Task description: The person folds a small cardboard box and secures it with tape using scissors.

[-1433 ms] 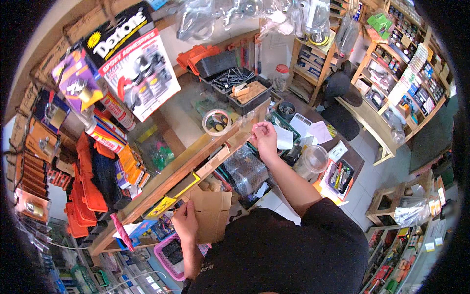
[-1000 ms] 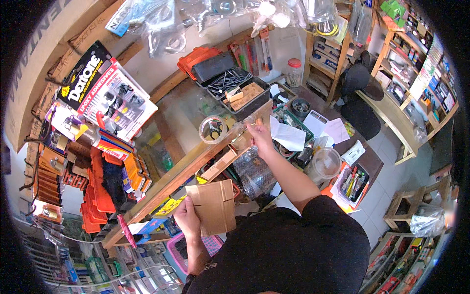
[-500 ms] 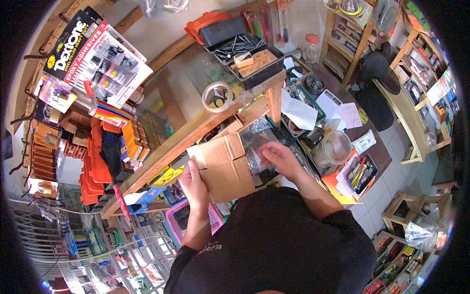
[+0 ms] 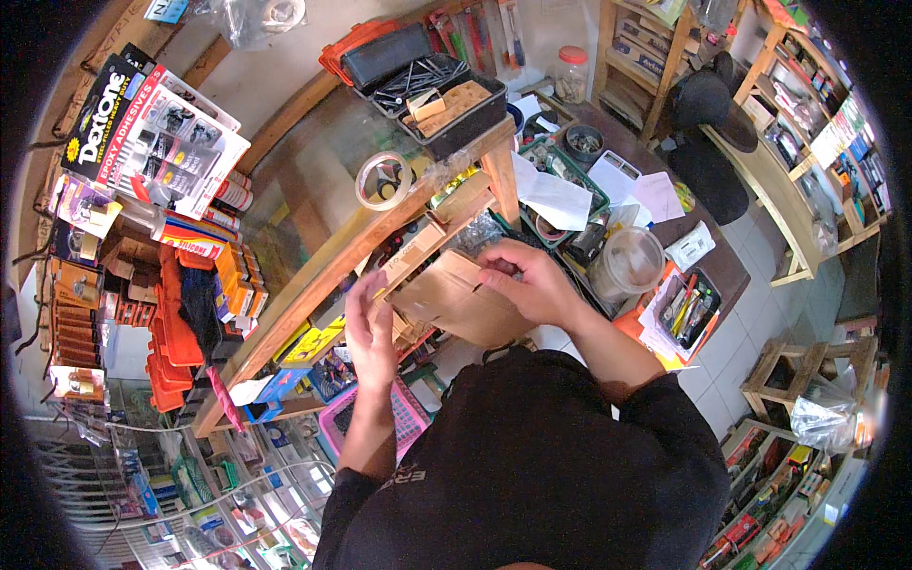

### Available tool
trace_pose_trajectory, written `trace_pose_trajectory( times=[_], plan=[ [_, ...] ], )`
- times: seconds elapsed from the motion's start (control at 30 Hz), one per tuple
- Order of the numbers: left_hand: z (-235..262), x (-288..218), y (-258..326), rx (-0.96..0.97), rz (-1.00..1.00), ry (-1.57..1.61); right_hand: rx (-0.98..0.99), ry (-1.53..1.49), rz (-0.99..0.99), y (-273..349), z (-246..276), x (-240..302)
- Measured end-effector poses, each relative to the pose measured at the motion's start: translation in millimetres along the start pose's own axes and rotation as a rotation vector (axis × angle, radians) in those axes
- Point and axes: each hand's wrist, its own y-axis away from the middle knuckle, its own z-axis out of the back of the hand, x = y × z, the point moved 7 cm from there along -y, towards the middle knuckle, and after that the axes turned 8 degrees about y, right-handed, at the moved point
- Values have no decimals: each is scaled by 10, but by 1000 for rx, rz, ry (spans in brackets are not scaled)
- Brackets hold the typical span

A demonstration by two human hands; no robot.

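Note:
A brown cardboard piece (image 4: pixel 467 302) with creases is in front of my chest, tilted, its lower edge close to my black shirt. My right hand (image 4: pixel 534 283) is closed on its upper right edge, thumb on the near face and fingers curled behind. By the cardboard's left edge, my left hand (image 4: pixel 370 328) is raised with its fingers stretched out and nothing in it. Whether its fingertips brush the edge I cannot tell.
A glass-topped wooden counter (image 4: pixel 275 214) bears a tape roll (image 4: pixel 364 190) and a black box of nails (image 4: pixel 465 136). To the right stand a clear tub (image 4: pixel 627 271) and a tray of pens (image 4: pixel 692 309). A pink basket (image 4: pixel 410 418) sits low left.
My right hand has taken hold of the cardboard's upper right edge. My left hand has let go and opened. The cardboard has tilted and shifted right.

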Motion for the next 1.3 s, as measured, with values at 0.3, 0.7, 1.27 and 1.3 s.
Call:
trace_pose_trajectory(
  times=[0.3,0.7,1.27,1.3],
  plan=[
    [-515,-161,-89,284,281,7,-136,298,275,1,108,311],
    [-418,-169,63,117,224,-30,-196,195,627,468,-269,763],
    [-257,-355,127,46,-42,-153,-126,-260,310,222,-323,511],
    [-265,-372,127,40,-45,-144,-130,-256,326,201,-308,524]
  ],
)
